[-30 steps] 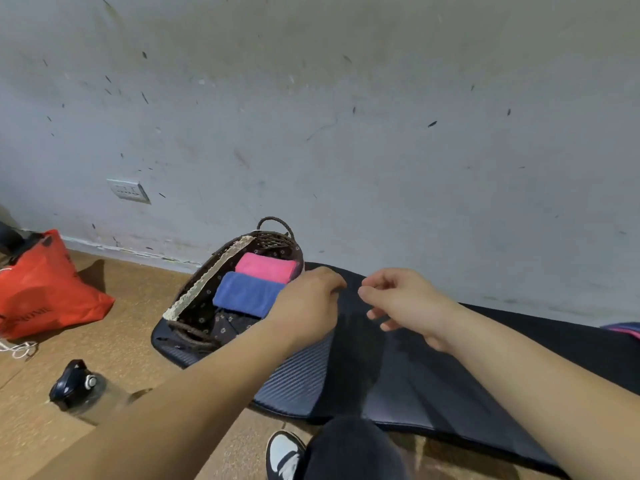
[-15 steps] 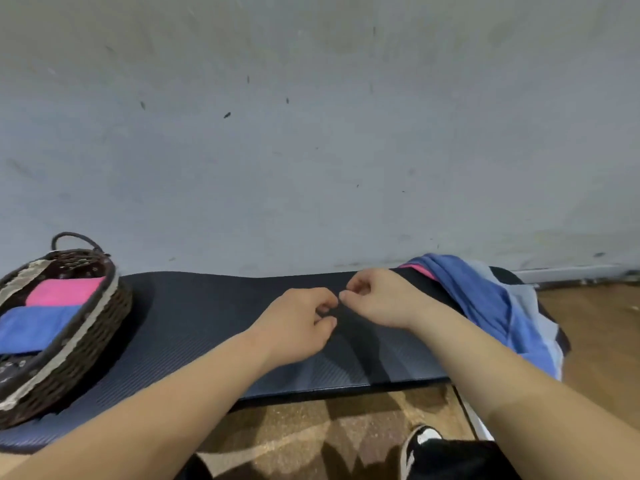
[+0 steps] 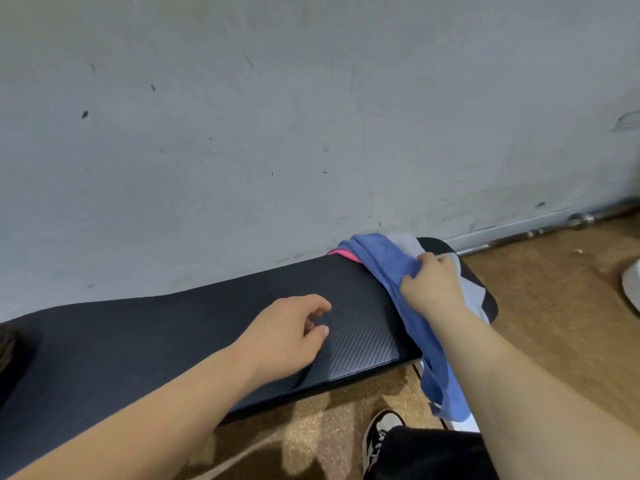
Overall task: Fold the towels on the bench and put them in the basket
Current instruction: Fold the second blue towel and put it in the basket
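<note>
Head view: pickup step. Right hand grip pinches crumpled blue cloth towel at black padded counter's right end; left hand relaxed, empty. Next, probably: spread it flat.

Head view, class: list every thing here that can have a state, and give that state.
Black padded bench: holds the towel pile at its right end.
Blue cloth towel: unfolded, draped on top, hanging off the front edge.
Pale grey towel: unfolded, under the blue one.
Pink towel: mostly hidden beneath; fold unclear.
Right hand: grips the blue towel.
Left hand: loosely curled, holding nothing.
</note>
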Available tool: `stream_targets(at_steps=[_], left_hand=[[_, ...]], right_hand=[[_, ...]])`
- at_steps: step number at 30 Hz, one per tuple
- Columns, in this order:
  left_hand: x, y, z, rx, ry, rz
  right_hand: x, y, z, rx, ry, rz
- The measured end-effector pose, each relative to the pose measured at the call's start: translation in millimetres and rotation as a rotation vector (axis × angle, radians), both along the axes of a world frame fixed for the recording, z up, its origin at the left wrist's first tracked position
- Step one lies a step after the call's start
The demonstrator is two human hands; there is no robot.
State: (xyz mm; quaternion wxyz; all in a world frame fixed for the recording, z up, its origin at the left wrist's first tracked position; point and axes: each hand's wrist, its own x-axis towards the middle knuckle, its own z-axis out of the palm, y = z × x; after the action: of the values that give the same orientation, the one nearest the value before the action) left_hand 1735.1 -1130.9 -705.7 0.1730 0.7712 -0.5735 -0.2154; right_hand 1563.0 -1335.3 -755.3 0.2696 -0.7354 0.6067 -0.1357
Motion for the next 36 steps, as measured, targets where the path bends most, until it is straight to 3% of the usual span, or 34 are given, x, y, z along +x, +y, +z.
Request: stream_targets(at_steps=[5, 10, 13, 17, 21, 23, 29, 36], left_hand=[[-5, 1, -3, 0.001, -0.007, -0.017], [-4, 3, -3, -0.024, -0.008, -0.022], [-4, 2, -1, -0.052, -0.012, -0.029], [0, -3, 12, -0.135, 0.000, -0.028], [15, -16, 48, -0.345, 0.177, 0.050], [24, -22, 69, -0.398, 0.199, 0.012], [29, -15, 95, -0.158, 0.152, -0.164], [68, 33, 111, 0.015, 0.038, -0.059]], right_hand=[[-11, -11, 1, 0.088, -0.141, -0.116], [-11, -9, 14, 0.207, -0.151, -0.040], [-2, -1, 40, 0.108, -0.148, 0.033], [15, 23, 84, -0.137, -0.250, 0.227], [22, 64, 113, 0.047, -0.607, 0.512], [23, 78, 122, 0.069, -0.653, 0.628], [25, 98, 140, 0.013, -0.754, 0.795], [41, 96, 138, -0.221, -0.783, 0.550]])
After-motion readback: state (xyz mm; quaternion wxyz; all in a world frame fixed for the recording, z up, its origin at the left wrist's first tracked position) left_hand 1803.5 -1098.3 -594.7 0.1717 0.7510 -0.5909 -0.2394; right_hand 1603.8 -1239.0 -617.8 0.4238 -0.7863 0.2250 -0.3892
